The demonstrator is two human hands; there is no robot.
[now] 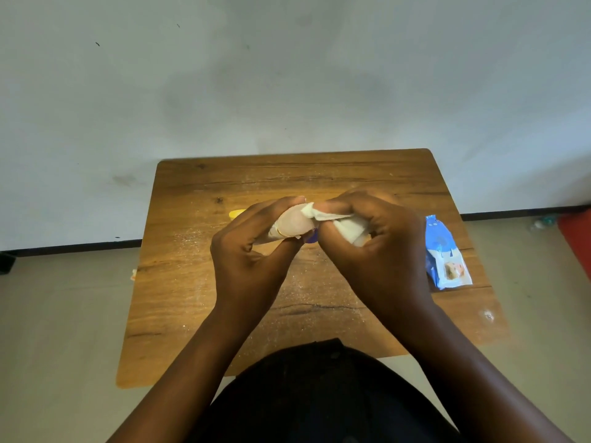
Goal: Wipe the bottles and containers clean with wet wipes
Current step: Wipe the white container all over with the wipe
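Observation:
My left hand (252, 251) is closed around a small pale pink bottle (292, 223), held above the middle of the wooden table (319, 174). My right hand (377, 247) grips a white wet wipe (332, 220) and presses it against the bottle's right end. A bit of a blue object (311, 238) shows below the bottle between my hands; what it is cannot be told. A yellow object (236, 213) lies on the table behind my left hand, mostly hidden.
A blue and white pack of wet wipes (446, 254) lies at the table's right edge. The table is dusted with pale specks. A grey wall stands beyond it. A red object (577, 238) sits on the floor at the far right.

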